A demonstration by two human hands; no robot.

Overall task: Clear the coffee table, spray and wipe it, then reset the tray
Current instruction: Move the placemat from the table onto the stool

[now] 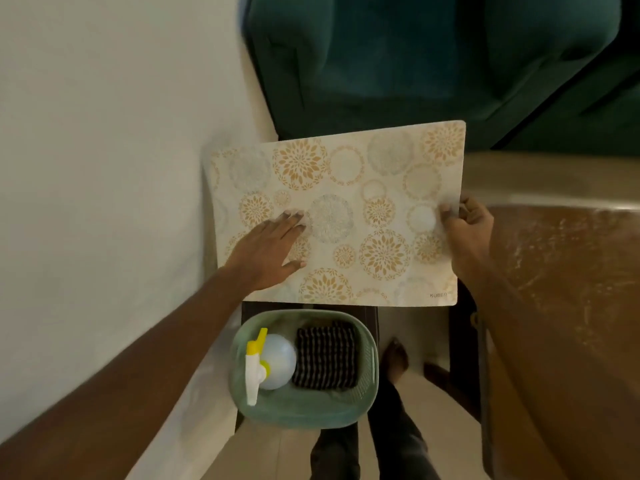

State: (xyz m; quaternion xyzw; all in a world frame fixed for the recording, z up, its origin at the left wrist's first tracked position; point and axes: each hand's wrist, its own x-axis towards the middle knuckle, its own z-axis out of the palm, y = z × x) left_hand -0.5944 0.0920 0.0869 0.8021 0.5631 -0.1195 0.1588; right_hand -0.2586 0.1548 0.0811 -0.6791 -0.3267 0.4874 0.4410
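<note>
Currently | placemat (346, 188): left hand (268, 249) flat atop, right hand (467, 226) pinches edge | spray bottle (273, 362), striped cloth (325, 355) in basket (304, 415); I judge wiping pending.

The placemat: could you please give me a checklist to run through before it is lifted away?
1. Right hand has a grip on the placemat: ok, thumb and fingers pinch its right edge.
2. Left hand off the mat: not ok, it lies flat on top.
3. Nothing standing on the mat: ok.
4. Spray bottle and striped cloth ready in the basket: ok.
5. Surface under the mat ready for spraying: cannot tell, it is hidden.
</note>
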